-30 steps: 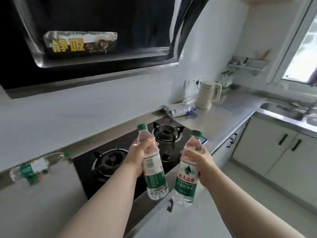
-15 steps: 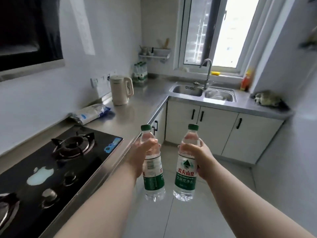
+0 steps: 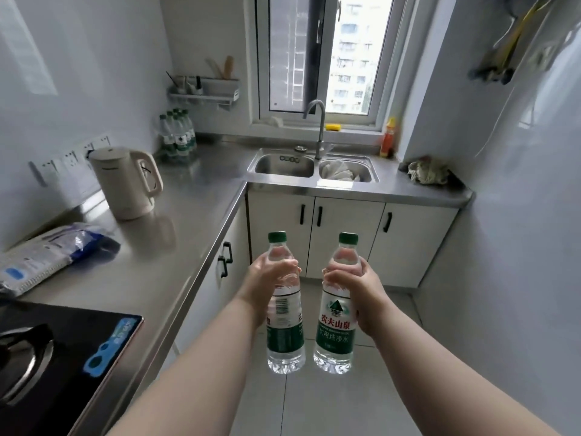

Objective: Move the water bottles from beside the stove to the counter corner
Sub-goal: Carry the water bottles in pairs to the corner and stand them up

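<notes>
Nearest, at lower left, the black stove [image 3: 63,347], set into the steel surface [image 3: 176,234], with neither carried bottle beside it. Just beyond, out over the floor [image 3: 314,404] and off the front edge of the surface, grips two water bottles, one to each hand: left hand [image 3: 267,278] round the left bottle [image 3: 284,338], fingers [image 3: 287,266] curled tight about the clear shoulder above the label; right hand [image 3: 358,287] round the right bottle [image 3: 334,328], fingers wrapped the same way at the same height. Both held upright, long axes vertical, green caps up, bases hanging free below the fists, side by side and just apart. Most of each bottle thus below the fingers, only neck and cap above. Further along the surface to the left, a blue-and-white packet [image 3: 47,253], then a cream kettle [image 3: 125,180]. Farthest, ahead and to the left of both hands, the counter corner [image 3: 207,152], already holding a cluster of like bottles [image 3: 177,133] standing under a small shelf [image 3: 204,96]. Probably turns on that diagonal: forward and leftward, up over the surface edge, past the kettle, with the left hand nearer the surface and likely first to set down, base first, beside the cluster.
</notes>
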